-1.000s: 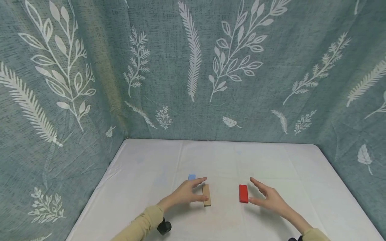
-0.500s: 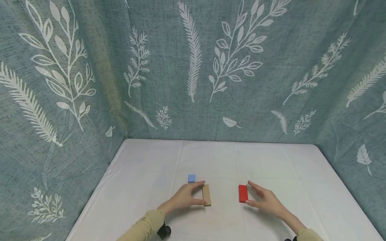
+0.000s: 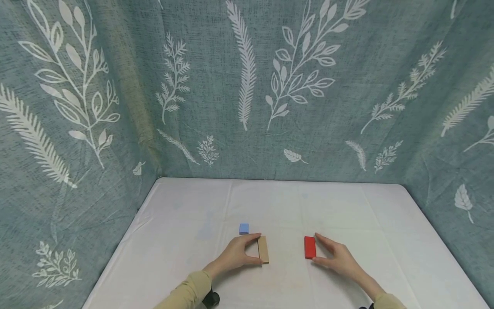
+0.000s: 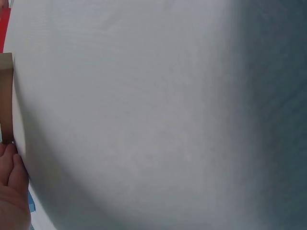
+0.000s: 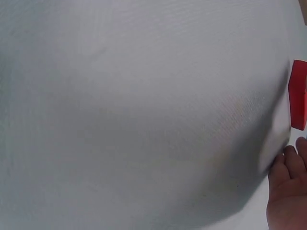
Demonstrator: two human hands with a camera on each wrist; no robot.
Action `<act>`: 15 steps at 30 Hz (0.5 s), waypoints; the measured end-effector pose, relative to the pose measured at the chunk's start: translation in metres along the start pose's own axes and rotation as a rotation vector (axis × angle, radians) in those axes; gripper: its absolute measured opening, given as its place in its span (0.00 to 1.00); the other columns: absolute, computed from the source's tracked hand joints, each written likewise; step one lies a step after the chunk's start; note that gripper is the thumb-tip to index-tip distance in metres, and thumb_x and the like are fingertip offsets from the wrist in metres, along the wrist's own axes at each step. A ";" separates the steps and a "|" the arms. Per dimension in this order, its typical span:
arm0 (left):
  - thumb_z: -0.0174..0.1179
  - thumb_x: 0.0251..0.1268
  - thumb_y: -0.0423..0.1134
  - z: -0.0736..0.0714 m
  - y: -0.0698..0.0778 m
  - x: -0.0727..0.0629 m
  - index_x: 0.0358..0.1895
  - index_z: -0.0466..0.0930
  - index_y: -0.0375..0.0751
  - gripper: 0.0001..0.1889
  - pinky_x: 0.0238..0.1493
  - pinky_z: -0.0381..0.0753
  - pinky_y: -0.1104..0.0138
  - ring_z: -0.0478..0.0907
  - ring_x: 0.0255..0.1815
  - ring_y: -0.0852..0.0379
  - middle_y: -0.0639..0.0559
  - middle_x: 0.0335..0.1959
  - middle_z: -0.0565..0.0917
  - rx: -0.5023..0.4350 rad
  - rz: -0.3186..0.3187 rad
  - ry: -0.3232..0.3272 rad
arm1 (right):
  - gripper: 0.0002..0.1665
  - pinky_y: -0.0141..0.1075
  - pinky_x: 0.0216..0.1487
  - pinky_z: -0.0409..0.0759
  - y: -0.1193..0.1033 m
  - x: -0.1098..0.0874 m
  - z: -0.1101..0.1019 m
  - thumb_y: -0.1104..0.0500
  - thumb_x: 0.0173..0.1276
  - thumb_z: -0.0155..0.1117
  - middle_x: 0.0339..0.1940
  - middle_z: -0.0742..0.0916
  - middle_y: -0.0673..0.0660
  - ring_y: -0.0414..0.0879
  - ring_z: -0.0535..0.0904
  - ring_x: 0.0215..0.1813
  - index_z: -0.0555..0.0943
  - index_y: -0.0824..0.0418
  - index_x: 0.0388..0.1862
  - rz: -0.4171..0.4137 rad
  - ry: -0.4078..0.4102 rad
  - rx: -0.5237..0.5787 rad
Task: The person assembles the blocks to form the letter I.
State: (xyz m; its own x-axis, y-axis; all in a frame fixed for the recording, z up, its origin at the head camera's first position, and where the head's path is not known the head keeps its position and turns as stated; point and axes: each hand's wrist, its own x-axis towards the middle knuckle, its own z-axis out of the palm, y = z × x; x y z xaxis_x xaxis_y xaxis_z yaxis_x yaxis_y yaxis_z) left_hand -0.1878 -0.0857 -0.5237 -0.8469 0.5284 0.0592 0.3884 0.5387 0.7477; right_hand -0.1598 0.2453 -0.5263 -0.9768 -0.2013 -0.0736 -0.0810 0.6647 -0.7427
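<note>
A tan wooden block (image 3: 263,249) lies flat on the white table. My left hand (image 3: 236,252) is to its left, index finger by its far end and thumb at its near left corner. In the left wrist view, the fingertips are right at the end of the tan block (image 4: 6,100). A red block (image 3: 310,247) lies farther right, with my right hand (image 3: 339,258) beside it, thumb at its near right corner and index finger by its far right corner. In the right wrist view a small gap shows between the fingers and the red block (image 5: 298,96).
A small blue block (image 3: 244,228) sits just beyond the left hand. The white-covered table (image 3: 285,201) extends to a green leaf-patterned curtain (image 3: 216,86) at the back and both sides.
Both hands have lowered and moved closer to the blocks, the right hand shifting left toward the red block. The blue block, earlier partly covered by the left hand, shows fully. The blocks stay put.
</note>
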 end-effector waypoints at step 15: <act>0.77 0.40 0.47 0.002 -0.004 0.002 0.60 0.74 0.35 0.40 0.64 0.74 0.55 0.76 0.61 0.44 0.42 0.59 0.79 0.064 0.023 0.027 | 0.42 0.53 0.67 0.70 0.006 -0.001 0.005 0.53 0.51 0.76 0.63 0.79 0.61 0.59 0.70 0.68 0.73 0.63 0.64 -0.059 0.062 -0.056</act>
State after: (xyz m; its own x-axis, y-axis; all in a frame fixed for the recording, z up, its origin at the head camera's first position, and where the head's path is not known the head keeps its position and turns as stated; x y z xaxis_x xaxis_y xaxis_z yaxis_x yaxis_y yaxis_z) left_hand -0.1899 -0.0855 -0.5278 -0.8466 0.5239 0.0944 0.4296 0.5676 0.7024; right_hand -0.1582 0.2456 -0.5337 -0.9803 -0.1974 0.0115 -0.1478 0.6928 -0.7059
